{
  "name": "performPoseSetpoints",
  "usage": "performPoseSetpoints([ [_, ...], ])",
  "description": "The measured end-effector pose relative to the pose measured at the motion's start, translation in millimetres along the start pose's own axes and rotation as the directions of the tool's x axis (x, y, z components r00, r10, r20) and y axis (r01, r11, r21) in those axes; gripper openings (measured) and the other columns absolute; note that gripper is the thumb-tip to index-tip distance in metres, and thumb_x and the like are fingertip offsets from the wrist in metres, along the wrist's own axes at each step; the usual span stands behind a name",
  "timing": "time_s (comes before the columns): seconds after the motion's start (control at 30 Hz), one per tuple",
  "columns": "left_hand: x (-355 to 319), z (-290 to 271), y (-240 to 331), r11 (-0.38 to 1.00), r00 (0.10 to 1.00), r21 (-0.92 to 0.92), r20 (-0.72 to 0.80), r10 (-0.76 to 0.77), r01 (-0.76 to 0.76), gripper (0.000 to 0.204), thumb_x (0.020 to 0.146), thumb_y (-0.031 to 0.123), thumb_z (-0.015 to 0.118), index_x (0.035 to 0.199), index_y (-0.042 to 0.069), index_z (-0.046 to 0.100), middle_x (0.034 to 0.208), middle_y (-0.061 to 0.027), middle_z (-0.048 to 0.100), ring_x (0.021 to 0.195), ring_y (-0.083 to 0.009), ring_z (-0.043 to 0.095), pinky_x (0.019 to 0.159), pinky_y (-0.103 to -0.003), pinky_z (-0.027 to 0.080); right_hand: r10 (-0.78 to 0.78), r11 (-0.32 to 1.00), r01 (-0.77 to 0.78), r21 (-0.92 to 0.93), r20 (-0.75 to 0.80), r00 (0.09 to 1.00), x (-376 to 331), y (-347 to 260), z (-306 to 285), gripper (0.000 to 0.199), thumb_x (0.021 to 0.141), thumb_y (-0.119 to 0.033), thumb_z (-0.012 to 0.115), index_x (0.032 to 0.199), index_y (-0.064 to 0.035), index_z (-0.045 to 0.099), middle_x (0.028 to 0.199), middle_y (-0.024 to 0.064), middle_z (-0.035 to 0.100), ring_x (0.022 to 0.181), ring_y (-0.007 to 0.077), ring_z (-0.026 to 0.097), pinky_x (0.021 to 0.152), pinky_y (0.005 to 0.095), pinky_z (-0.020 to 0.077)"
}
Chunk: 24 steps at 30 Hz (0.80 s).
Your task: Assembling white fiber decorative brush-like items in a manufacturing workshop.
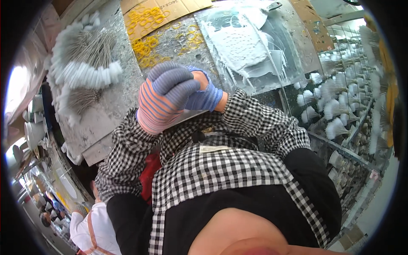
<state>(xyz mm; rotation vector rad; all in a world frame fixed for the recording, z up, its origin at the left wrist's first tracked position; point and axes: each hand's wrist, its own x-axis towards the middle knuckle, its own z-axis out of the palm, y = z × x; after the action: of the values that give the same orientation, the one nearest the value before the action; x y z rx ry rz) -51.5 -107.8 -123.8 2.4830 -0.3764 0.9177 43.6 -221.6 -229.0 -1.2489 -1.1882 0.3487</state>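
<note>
My left hand [163,95] wears an orange-and-grey striped glove with grey ribbed fingers. Its fingers are closed over my right hand [200,91], in front of my apron at the table's near edge. On the right hand is a blue knit glove [204,100], with bare skin showing near its upper part and at the wrist. The right fingers are hidden behind the left hand, so their pose does not show. Just beyond both hands lie many yellow rubber rings [146,44], some on a cardboard sheet [180,10].
At the left of the table [121,95] lie bundles of white-tipped thin wire stems [91,70]. A board smeared with white paste [246,46] is at the back right. Racks of white brush-like pieces [335,102] stand to the right. Another person [93,227] is at lower left.
</note>
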Motion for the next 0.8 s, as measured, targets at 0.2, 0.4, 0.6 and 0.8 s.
performPoseSetpoints([
  [0.2, 79, 34, -9, 0.992, 0.987, -0.081, 0.116, 0.108, -0.098, 0.035, 0.074, 0.000, 0.074, 0.106, 0.013, 0.071, 0.106, -0.0079, 0.067, 0.092, -0.0296, 0.067, 0.077, -0.038, 0.056, -0.120, 0.915, 0.062, -0.398, -0.122, 0.985, 6, 1, -68, 0.025, 0.086, -0.023, 0.076, 0.103, -0.0067, 0.069, 0.093, 0.0097, 0.071, 0.082, 0.0218, 0.069, 0.075, 0.0330, 0.0562],
  [0.4, 165, 106, -51, 0.970, 0.970, -0.162, 0.132, 0.204, -0.182, 0.019, 0.081, 0.009, 0.063, 0.099, 0.005, 0.069, 0.102, -0.0143, 0.066, 0.090, -0.0346, 0.066, 0.079, -0.043, 0.055, 0.607, 0.329, -0.287, -0.900, -0.031, 0.794, 34, 15, -175, 0.054, 0.098, -0.041, 0.062, 0.143, -0.0129, 0.054, 0.142, 0.0089, 0.057, 0.130, 0.0263, 0.053, 0.107, 0.0423, 0.0442],
  [0.6, 168, 141, -74, 0.893, 0.955, -0.404, 0.125, 0.268, -0.198, 0.019, 0.082, 0.007, 0.061, 0.099, 0.005, 0.069, 0.092, -0.0155, 0.065, 0.087, -0.0341, 0.066, 0.077, -0.043, 0.055, 0.161, 0.535, -0.184, -0.824, -0.115, 0.980, -6, 90, -192, 0.032, 0.093, -0.033, 0.070, 0.117, -0.0123, 0.069, 0.103, 0.0035, 0.070, 0.098, 0.0247, 0.068, 0.083, 0.0387, 0.0524],
  [0.8, 171, 151, -69, 0.897, 0.945, -0.320, 0.019, 0.327, -0.304, 0.020, 0.081, 0.005, 0.061, 0.099, 0.005, 0.070, 0.091, -0.0133, 0.065, 0.086, -0.0333, 0.065, 0.077, -0.041, 0.055, -0.164, 0.494, -0.107, -0.863, -0.214, 0.963, 8, 80, -174, 0.043, 0.090, -0.035, 0.073, 0.126, -0.0142, 0.064, 0.120, 0.0133, 0.066, 0.116, 0.0281, 0.061, 0.094, 0.0422, 0.0500],
])
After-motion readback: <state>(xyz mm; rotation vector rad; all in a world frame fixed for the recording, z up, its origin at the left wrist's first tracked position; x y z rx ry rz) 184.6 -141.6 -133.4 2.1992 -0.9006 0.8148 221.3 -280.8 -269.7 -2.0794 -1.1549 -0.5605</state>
